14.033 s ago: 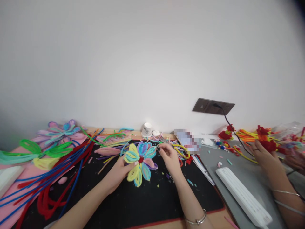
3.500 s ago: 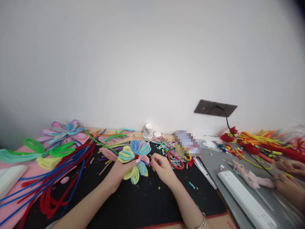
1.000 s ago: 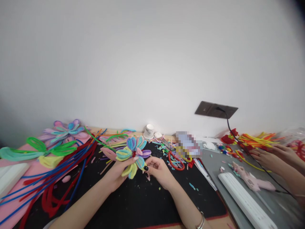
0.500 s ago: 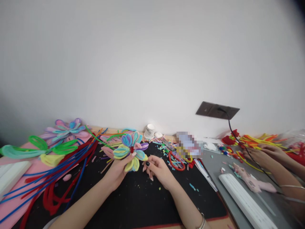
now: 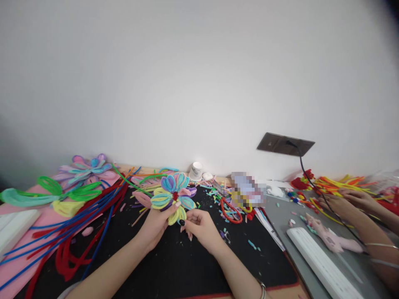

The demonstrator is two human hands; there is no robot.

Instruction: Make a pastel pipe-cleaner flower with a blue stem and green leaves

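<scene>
A pipe-cleaner flower [image 5: 173,195] with yellow, blue, purple and pink looped petals and a red centre is held upright over the black mat [image 5: 187,270]. My left hand [image 5: 156,226] grips it from below, thumb resting near the centre. Close to its lower yellow petal, my right hand [image 5: 198,226] has its thumb and fingers pinched together at the petal's edge. What lies between those fingertips is too small to make out.
Blue pipe cleaners [image 5: 84,216] and red ones spread at left, beside green loops [image 5: 50,189] and another flower [image 5: 90,168]. A paper cup [image 5: 196,171] stands by the wall. At right lie a white power strip [image 5: 321,261], a pink glue gun [image 5: 333,236] and a co-worker's hands [image 5: 346,203].
My right hand has moved left and slightly down to the yellow petal. The flower has shifted slightly right. Small purple scraps now show on the mat right of my right hand.
</scene>
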